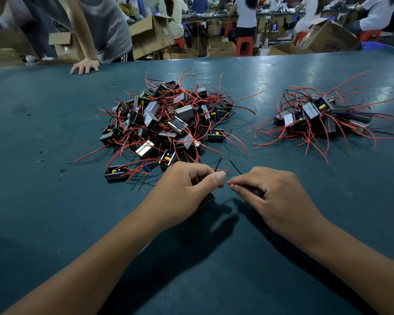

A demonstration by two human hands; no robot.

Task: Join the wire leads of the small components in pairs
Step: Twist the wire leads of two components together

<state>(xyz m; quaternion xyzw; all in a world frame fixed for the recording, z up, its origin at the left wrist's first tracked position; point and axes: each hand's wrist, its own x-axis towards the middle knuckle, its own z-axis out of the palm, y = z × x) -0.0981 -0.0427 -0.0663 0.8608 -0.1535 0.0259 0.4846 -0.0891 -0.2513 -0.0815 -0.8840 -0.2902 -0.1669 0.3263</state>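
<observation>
Two bare hands met low over the dark green table [55,123], their fingertips almost touching. The left hand [184,189] was curled, thumb pressed against forefinger, pinching a red lead [222,170] whose tip poked out past the thumb; a small dark component [206,201] showed under its palm, partly hidden. The right hand [266,194] was curled as well, pinching a second red lead [233,183] that pointed toward the left thumb, the two red tips close but apart. Two thin black leads [236,167] rose from between the hands, one slanting to each side. Just beyond the left hand lay a large heap of components [166,119], dark little blocks with metal faces and yellow parts, tangled in red wires, with a few black and blue ones. A smaller heap [321,114] lay well apart to the right, its red wires fanned outward. At the table's far edge another person's hand [85,66] rested flat on the surface, and cardboard boxes [150,35], red stools [244,45] and seated workers filled the room behind.
</observation>
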